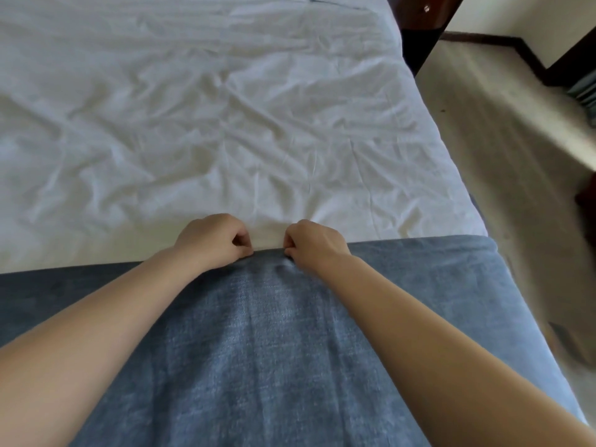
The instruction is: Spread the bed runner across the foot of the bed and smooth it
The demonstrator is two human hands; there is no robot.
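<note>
Blue woven cloth was pinched at its far edge by both hands. The left hand (214,241) and the right hand (314,245) lay close side by side without touching, each with fingers curled under and the thumb nipping the hem of the bed runner (258,350). Such a grip at the middle of the edge looked meant to draw the cloth taut away from the body and set the hem straight; a small pucker sat just under the right hand.

From the hands back toward the person, the runner lay across the foot of the bed (464,201), reaching out past both forearms. On the right hand's side it draped over the bed's corner. Beyond the knuckles stretched the white sheet (193,124), heavily creased. Further right of the right hand lay pale floor (500,156), and far beyond it a piece of dark wooden furniture (419,33).

No container showed; the bed alone carried sheet and runner. Spreading looked largely done, smoothing not yet.
</note>
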